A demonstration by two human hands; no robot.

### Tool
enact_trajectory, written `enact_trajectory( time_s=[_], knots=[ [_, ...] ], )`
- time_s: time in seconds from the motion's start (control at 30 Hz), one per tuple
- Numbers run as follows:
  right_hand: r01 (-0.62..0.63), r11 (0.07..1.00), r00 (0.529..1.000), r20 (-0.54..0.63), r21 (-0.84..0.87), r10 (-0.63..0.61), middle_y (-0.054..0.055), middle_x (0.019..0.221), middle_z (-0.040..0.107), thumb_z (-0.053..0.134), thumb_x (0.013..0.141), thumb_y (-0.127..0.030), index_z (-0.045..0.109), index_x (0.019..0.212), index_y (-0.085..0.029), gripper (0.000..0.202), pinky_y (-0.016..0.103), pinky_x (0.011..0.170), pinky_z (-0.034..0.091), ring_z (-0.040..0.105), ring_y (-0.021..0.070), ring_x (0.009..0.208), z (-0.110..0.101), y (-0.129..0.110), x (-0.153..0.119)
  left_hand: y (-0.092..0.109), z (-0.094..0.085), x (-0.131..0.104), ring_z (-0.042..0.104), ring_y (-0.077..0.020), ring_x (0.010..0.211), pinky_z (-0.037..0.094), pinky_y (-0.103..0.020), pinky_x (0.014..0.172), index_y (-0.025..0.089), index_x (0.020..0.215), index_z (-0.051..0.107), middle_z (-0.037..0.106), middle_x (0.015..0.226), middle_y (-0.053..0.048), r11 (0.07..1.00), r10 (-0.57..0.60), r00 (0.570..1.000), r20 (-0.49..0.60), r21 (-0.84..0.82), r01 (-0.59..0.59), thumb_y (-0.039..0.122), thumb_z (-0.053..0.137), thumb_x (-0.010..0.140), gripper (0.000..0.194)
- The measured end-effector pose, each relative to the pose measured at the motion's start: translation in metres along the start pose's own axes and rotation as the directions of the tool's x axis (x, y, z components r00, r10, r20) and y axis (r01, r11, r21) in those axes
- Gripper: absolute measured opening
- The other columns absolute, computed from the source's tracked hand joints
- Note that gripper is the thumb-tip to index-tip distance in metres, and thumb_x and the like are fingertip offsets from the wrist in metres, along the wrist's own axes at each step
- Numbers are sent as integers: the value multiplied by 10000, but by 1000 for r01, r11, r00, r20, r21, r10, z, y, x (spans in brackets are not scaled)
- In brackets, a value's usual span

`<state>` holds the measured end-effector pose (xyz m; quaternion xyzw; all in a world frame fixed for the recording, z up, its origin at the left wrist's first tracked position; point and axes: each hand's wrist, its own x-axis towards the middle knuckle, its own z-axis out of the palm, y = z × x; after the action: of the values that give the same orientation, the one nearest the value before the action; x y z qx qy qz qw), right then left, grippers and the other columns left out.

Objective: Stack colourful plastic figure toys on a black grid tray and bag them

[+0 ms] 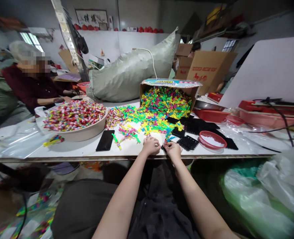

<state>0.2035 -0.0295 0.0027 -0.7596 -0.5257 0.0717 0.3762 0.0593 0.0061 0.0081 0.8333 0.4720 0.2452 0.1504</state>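
My left hand point(151, 146) is closed at the table's front edge. A small pinkish bit shows at its fingertips, too little to name. Close beside it, my right hand point(173, 150) pinches what looks like a small blue plastic piece point(168, 133), with a speck of red at the fingers. Just beyond both hands spreads a loose pile of yellow, green, pink and blue plastic pieces point(153, 125), spilling from an open cardboard box point(171, 83) lying on its side. Several joined pieces point(127, 131) lie left of my left hand.
Left stand a cream basin point(84, 134) of small wrapped candies and a black phone point(105, 140). Right are black perforated mats point(188, 142), a red basket point(213, 140) and a sealing machine point(273, 111). A stuffed grey sack point(129, 74) lies behind; a co-worker point(32, 79) sits left.
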Motion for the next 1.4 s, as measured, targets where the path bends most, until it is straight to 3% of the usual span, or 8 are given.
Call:
enact_trajectory(
  time_s=[0.43, 0.67, 0.8, 1.03, 1.13, 1.2, 1.3, 1.4],
  knots=[
    [5, 994, 998, 65, -113, 2, 41, 689, 672, 619, 616, -385, 673, 619, -250, 145, 371, 730, 361, 593, 250, 761, -11, 0, 9, 6, -3, -4, 371, -200, 1143, 150, -438, 1012, 326, 894, 628, 597, 1077, 45, 996, 71, 997, -19, -50, -72, 371, 535, 751, 176],
    [43, 989, 998, 45, -139, -37, 69, 665, 663, 598, 637, -440, 679, 615, -239, 218, 358, 709, 381, 592, 250, 744, -9, -1, 9, 20, 4, 2, 488, -178, 1022, 247, -380, 1006, 246, 926, 597, 626, 980, -2, 945, -56, 982, -181, -327, -6, 369, 559, 753, 216],
    [107, 994, 983, 153, -2, -105, 52, 692, 669, 564, 678, -324, 662, 668, -207, 152, 323, 691, 423, 603, 225, 736, -12, 2, 10, 23, 15, 8, 566, -130, 790, 431, -276, 781, 216, 932, 564, 620, 926, -4, 881, -86, 983, -161, -473, 0, 340, 600, 720, 248],
    [220, 939, 937, 210, 266, -279, 54, 919, 670, 423, 666, -87, 678, 798, -193, 306, 321, 862, 437, 597, 194, 917, -9, 1, -18, 9, 16, 11, 523, -107, 603, 400, -228, 567, 179, 768, 506, 563, 703, 12, 821, -250, 959, -130, -554, 139, 210, 578, 706, 101],
    [218, 877, 917, 218, 428, -334, 24, 931, 667, 417, 691, -129, 673, 824, -219, 301, 313, 855, 449, 600, 178, 901, -6, -1, -28, 2, 13, 14, 510, -110, 591, 387, -224, 562, 179, 681, 461, 509, 605, 38, 795, -278, 952, -127, -587, 154, 191, 594, 677, 133],
    [150, 870, 954, 163, 469, -252, 29, 889, 668, 429, 713, -190, 661, 854, -207, 272, 314, 786, 474, 606, 175, 808, -8, 3, -23, -1, 13, 15, 516, -108, 596, 397, -223, 576, 181, 669, 446, 502, 590, 47, 772, -289, 949, -127, -617, 153, 196, 612, 660, 167],
    [85, 897, 995, 8, 434, -98, 71, 940, 647, 537, 679, -285, 625, 955, -158, 317, 321, 745, 473, 581, 187, 788, -12, 15, 1, -1, 16, 18, 528, -103, 595, 419, -223, 598, 179, 653, 436, 506, 575, 53, 728, -312, 943, -118, -667, 158, 177, 632, 634, 197],
    [129, 900, 983, 69, 417, -173, 80, 961, 643, 660, 594, -340, 617, 972, -144, 427, 317, 769, 456, 572, 193, 836, -14, 24, 28, -2, 21, 20, 543, -100, 591, 436, -223, 599, 175, 652, 447, 523, 568, 52, 685, -329, 939, -98, -709, 166, 164, 651, 614, 208]
  ],
)
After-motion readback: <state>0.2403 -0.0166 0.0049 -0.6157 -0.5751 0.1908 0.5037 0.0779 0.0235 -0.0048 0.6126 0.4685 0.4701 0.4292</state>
